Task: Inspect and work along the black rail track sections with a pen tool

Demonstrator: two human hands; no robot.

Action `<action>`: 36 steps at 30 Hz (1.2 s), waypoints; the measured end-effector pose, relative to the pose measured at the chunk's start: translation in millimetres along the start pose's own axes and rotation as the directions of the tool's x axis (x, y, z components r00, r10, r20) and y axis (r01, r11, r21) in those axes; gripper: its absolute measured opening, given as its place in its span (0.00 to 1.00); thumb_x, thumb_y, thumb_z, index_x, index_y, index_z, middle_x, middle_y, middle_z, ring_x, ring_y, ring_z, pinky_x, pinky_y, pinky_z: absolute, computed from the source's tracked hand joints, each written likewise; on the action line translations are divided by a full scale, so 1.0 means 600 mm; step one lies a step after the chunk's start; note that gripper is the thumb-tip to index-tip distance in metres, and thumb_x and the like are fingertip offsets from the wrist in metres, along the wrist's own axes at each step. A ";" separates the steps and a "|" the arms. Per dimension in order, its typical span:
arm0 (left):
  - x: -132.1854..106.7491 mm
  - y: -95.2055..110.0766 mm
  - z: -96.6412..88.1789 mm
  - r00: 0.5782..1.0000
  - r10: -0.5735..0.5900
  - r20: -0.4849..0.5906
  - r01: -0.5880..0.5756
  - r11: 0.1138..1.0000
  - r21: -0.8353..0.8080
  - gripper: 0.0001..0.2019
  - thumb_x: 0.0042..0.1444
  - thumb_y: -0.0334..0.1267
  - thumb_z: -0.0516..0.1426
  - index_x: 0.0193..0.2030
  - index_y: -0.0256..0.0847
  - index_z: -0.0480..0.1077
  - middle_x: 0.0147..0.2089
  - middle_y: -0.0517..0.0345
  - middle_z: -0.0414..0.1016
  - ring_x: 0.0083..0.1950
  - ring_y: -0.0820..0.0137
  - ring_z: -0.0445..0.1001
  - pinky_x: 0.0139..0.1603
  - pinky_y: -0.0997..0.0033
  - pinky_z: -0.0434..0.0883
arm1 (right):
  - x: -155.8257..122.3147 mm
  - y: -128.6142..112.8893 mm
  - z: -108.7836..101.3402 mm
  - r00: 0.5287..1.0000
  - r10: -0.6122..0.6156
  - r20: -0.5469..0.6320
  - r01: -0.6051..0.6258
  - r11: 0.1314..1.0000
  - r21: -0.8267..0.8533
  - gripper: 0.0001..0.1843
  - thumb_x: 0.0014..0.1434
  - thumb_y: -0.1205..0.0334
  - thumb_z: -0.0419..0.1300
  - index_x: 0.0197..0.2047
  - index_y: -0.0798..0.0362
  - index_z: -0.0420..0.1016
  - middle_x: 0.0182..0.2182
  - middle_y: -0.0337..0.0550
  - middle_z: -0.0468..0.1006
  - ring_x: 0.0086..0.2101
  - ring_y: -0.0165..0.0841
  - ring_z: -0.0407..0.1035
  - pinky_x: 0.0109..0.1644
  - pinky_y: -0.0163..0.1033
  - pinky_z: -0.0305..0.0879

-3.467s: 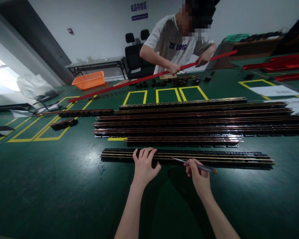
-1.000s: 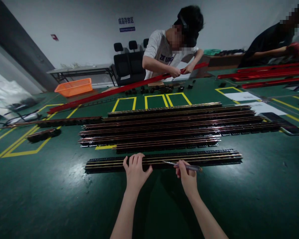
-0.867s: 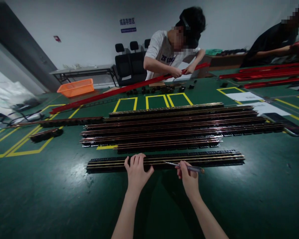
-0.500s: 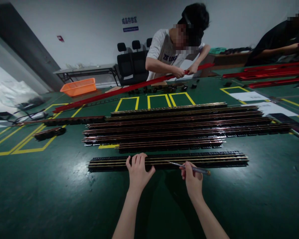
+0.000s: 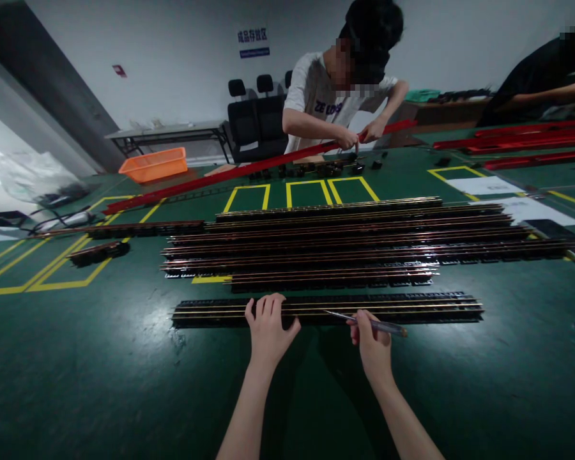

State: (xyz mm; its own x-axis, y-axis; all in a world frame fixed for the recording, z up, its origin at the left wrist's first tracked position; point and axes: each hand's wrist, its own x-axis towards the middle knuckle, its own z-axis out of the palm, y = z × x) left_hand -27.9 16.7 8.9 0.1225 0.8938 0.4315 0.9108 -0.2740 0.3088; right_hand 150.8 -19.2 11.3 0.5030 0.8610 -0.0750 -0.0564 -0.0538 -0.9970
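Note:
A long black strip (image 5: 426, 309) with brass-coloured rods along it lies crosswise before me. My left hand (image 5: 267, 326) spans the strip, its fingers curled over the far side and its thumb at the near edge. In my right hand (image 5: 371, 335) is a slim screwdriver (image 5: 388, 328) with a greyish handle and an amber end. Its thin metal shaft points left, the tip at the strip's rods between my hands. Whether the tip touches the rods, I cannot tell.
Beyond lies a stack of similar strips (image 5: 326, 246). A short dark piece (image 5: 98, 253) lies left, a phone (image 5: 563, 239) right. Across the green table (image 5: 124, 383), a person (image 5: 316, 96) handles a long red bar (image 5: 268, 158). An orange basket (image 5: 154, 165) stands far left.
The whole view has shifted slightly to the right. My hands, the screwdriver and the strip keep nearly the same places relative to each other. The person opposite has shifted a hand slightly on the red bar.

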 end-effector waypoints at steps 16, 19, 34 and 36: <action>-0.005 -0.001 0.009 0.999 0.042 0.016 -0.042 0.999 0.001 0.16 0.52 0.38 0.54 0.49 0.44 0.68 0.48 0.53 0.73 0.51 0.59 0.67 0.59 0.46 0.53 | 0.000 -0.003 0.001 1.000 0.001 0.008 -0.001 1.000 -0.014 0.23 0.51 0.40 0.57 0.22 0.53 0.69 0.15 0.36 0.66 0.17 0.26 0.59 0.18 0.31 0.55; -0.005 0.002 0.013 0.999 0.044 -0.008 -0.044 0.999 -0.003 0.16 0.52 0.36 0.54 0.49 0.44 0.68 0.48 0.54 0.73 0.51 0.59 0.67 0.60 0.46 0.52 | 0.000 -0.004 0.000 1.000 0.002 0.012 -0.001 1.000 -0.024 0.23 0.51 0.40 0.57 0.21 0.53 0.69 0.15 0.36 0.66 0.17 0.26 0.59 0.18 0.31 0.55; -0.007 -0.006 0.010 0.999 0.047 0.022 -0.045 0.997 -0.056 0.16 0.52 0.31 0.52 0.48 0.45 0.67 0.48 0.56 0.72 0.53 0.61 0.67 0.61 0.46 0.50 | -0.001 -0.007 0.004 0.995 -0.026 0.093 0.030 0.999 -0.038 0.22 0.51 0.42 0.58 0.22 0.54 0.71 0.16 0.37 0.66 0.18 0.27 0.60 0.19 0.30 0.56; -0.006 -0.004 0.008 0.999 0.046 0.025 -0.045 0.997 -0.062 0.16 0.52 0.30 0.52 0.48 0.45 0.67 0.48 0.55 0.72 0.53 0.61 0.67 0.61 0.46 0.50 | 0.000 -0.006 0.004 0.996 -0.026 0.087 0.029 0.999 -0.036 0.22 0.51 0.42 0.58 0.22 0.54 0.71 0.16 0.37 0.66 0.18 0.27 0.60 0.18 0.31 0.55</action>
State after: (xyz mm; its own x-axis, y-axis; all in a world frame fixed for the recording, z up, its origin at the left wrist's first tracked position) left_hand -28.7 15.8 2.4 0.1746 0.8889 0.4236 0.8783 -0.3351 0.3411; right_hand 149.0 -18.0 15.0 0.4277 0.9027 -0.0471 -0.0105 -0.0471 -0.9988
